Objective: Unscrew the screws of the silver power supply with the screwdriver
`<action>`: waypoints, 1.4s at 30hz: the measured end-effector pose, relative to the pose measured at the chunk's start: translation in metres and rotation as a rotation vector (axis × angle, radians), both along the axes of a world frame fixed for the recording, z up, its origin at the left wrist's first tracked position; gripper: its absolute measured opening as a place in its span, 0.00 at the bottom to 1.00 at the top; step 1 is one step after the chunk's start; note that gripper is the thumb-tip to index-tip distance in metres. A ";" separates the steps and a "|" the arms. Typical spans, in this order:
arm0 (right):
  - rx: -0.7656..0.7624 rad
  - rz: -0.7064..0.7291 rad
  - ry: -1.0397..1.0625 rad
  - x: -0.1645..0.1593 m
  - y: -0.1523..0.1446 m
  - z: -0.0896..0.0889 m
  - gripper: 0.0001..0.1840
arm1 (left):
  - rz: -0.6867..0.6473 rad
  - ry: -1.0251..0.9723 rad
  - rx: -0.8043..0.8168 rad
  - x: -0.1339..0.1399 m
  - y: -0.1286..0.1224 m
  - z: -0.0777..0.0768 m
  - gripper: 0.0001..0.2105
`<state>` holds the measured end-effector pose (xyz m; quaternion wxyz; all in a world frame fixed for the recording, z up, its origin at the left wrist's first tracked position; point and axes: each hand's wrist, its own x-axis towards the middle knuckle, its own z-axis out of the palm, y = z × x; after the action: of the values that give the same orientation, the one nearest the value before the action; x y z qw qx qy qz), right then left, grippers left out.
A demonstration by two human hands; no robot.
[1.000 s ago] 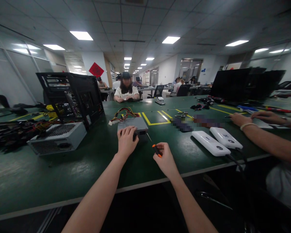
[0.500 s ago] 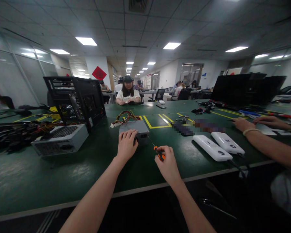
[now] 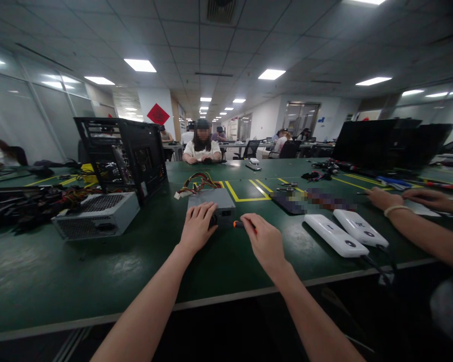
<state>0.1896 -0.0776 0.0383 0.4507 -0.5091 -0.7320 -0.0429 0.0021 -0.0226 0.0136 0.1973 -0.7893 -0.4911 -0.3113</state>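
Note:
A grey computer power supply [image 3: 216, 198] sits on the green table before me, its bundle of coloured wires [image 3: 201, 180] at the back. Across its near left corner lies my left hand [image 3: 199, 224], fingers on the top and thumb down the front side, gripping it. My right hand [image 3: 263, 242] is closed around a screwdriver with an orange and black handle [image 3: 238, 224]. The screwdriver points left at the front of the power supply, near its lower right corner. Its shaft is hard to make out, and whether the tip touches a screw cannot be told.
To the left stand a second power supply [image 3: 98, 215] and an open black computer case [image 3: 130, 156]. Two white devices with cords [image 3: 335, 235] lie at the right. Another person's hands [image 3: 385, 199] work further right, and a person [image 3: 202, 148] sits across the table [image 3: 136, 291].
My right hand has turned the screwdriver from a slant to nearly level and brought its handle closer to the power supply. My left hand keeps its hold. The view has shifted slightly.

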 end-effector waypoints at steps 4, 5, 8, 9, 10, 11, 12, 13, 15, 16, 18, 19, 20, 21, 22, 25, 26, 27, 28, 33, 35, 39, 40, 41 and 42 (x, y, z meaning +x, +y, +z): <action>0.028 0.015 0.122 0.019 -0.006 -0.007 0.11 | 0.001 -0.013 0.001 0.000 0.002 -0.002 0.26; 0.029 0.011 0.151 0.024 -0.007 -0.009 0.10 | 0.003 -0.023 0.003 0.000 0.003 -0.002 0.26; 0.036 -0.005 0.205 0.032 -0.009 -0.021 0.08 | 0.008 -0.048 0.009 0.001 0.003 -0.003 0.25; 0.046 -0.012 0.211 0.032 -0.009 -0.026 0.09 | 0.011 -0.052 0.009 0.002 0.003 -0.003 0.25; 0.061 -0.020 0.207 0.031 -0.010 -0.031 0.10 | 0.014 -0.054 0.008 0.002 0.003 -0.003 0.25; 0.082 -0.031 0.196 0.030 -0.011 -0.036 0.10 | 0.020 -0.055 0.008 0.002 0.003 -0.003 0.24; 0.108 -0.046 0.177 0.028 -0.012 -0.041 0.10 | 0.026 -0.056 0.008 0.003 0.003 -0.003 0.24; 0.135 -0.059 0.152 0.026 -0.013 -0.044 0.10 | 0.032 -0.056 0.008 0.003 0.003 -0.003 0.24; 0.183 -0.076 0.101 0.023 -0.014 -0.049 0.08 | 0.040 -0.061 0.010 0.004 0.005 -0.004 0.24; 0.200 -0.078 0.081 0.023 -0.014 -0.050 0.07 | 0.042 -0.066 0.012 0.004 0.005 -0.004 0.24; 0.213 -0.065 0.044 0.022 -0.014 -0.050 0.06 | 0.041 -0.077 0.015 0.004 0.007 -0.005 0.23; 0.212 -0.050 0.029 0.022 -0.014 -0.050 0.06 | 0.040 -0.083 0.016 0.005 0.008 -0.006 0.23; 0.212 -0.034 0.018 0.022 -0.014 -0.050 0.06 | 0.037 -0.088 0.017 0.005 0.008 -0.006 0.23; 0.214 -0.020 0.009 0.022 -0.013 -0.049 0.06 | 0.035 -0.092 0.018 0.005 0.009 -0.006 0.23; 0.213 -0.012 0.001 0.022 -0.013 -0.049 0.07 | 0.034 -0.096 0.018 0.005 0.009 -0.006 0.23; 0.186 -0.023 -0.019 0.021 -0.012 -0.050 0.07 | 0.029 -0.098 0.019 0.006 0.008 -0.006 0.23; 0.174 -0.027 -0.025 0.021 -0.012 -0.050 0.07 | 0.028 -0.097 0.019 0.006 0.008 -0.006 0.23; 0.165 -0.024 -0.030 0.021 -0.012 -0.050 0.07 | 0.028 -0.096 0.019 0.006 0.007 -0.006 0.23; 0.163 -0.017 -0.031 0.021 -0.012 -0.049 0.07 | 0.029 -0.095 0.019 0.006 0.007 -0.006 0.23; 0.189 -0.011 -0.035 0.020 -0.014 -0.048 0.07 | 0.035 -0.092 0.021 0.005 0.007 -0.006 0.23; 0.191 -0.025 -0.056 0.020 -0.013 -0.048 0.07 | 0.035 -0.092 0.023 0.005 0.008 -0.007 0.23; 0.233 -0.067 -0.100 0.019 -0.010 -0.050 0.06 | 0.038 -0.087 0.025 0.004 0.009 -0.007 0.23; 0.248 -0.083 -0.116 0.019 -0.010 -0.051 0.06 | 0.040 -0.085 0.024 0.004 0.009 -0.007 0.23; 0.265 -0.102 -0.134 0.019 -0.009 -0.052 0.06 | 0.041 -0.084 0.023 0.004 0.009 -0.007 0.23; 0.278 -0.120 -0.155 0.018 -0.009 -0.052 0.05 | 0.042 -0.084 0.021 0.004 0.009 -0.007 0.23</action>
<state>0.2080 -0.0867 -0.0136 0.4555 -0.4800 -0.7198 -0.2098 0.0060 -0.0137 0.0066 0.1915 -0.7629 -0.5120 -0.3451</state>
